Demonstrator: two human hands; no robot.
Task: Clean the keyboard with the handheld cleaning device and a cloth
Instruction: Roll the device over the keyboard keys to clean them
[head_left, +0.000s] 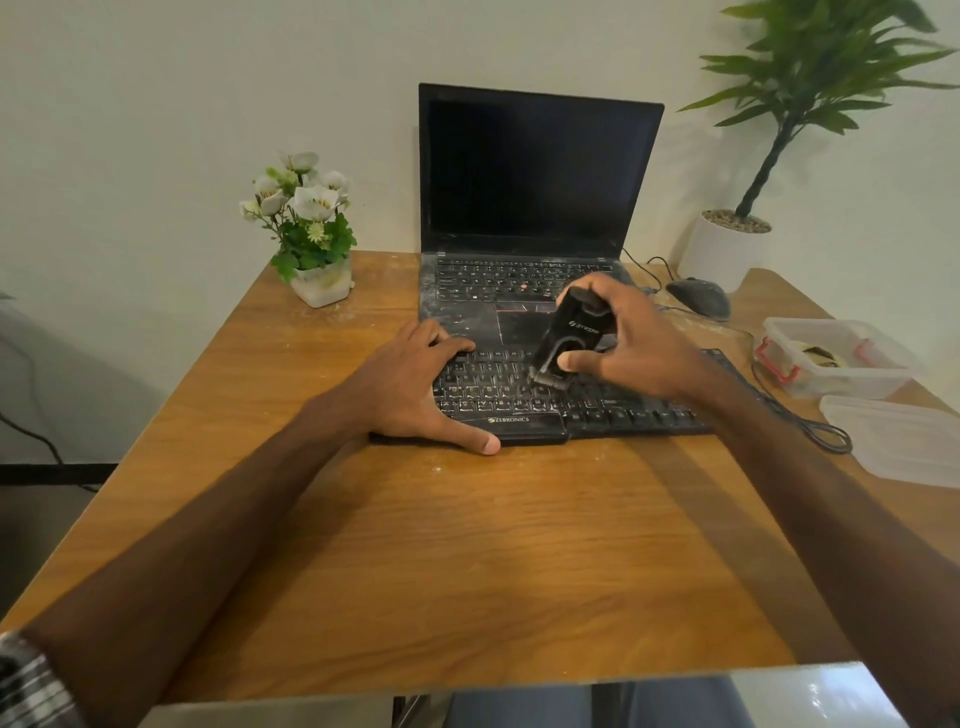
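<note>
- Head view: black keyboard lies flat on wooden table, "ZEBRONICS" printed on its near edge. Everything below is placed relative to the keyboard.
- Right hand over keyboard's middle, fingers wrapped closed around black handheld cleaning device, thumb on its lower side.
- Device tilted, top end leaning away, nozzle end down on the keys about mid-keyboard.
- Left hand flat on keyboard's left end, fingers spread over keys, thumb along near edge; holding nothing, just pressing down.
- Open laptop directly behind keyboard, screen dark, its deck dusted with white specks.
- Black mouse behind keyboard's right end, beside laptop.
- Keyboard's cable loops on table off its right end.
- Clear plastic container with red clips right of keyboard; a clear lid lies just nearer than it.
- White flower pot behind and left of keyboard.
- Tall green plant in white pot far behind, right.
- Cloth not seen in frame.
</note>
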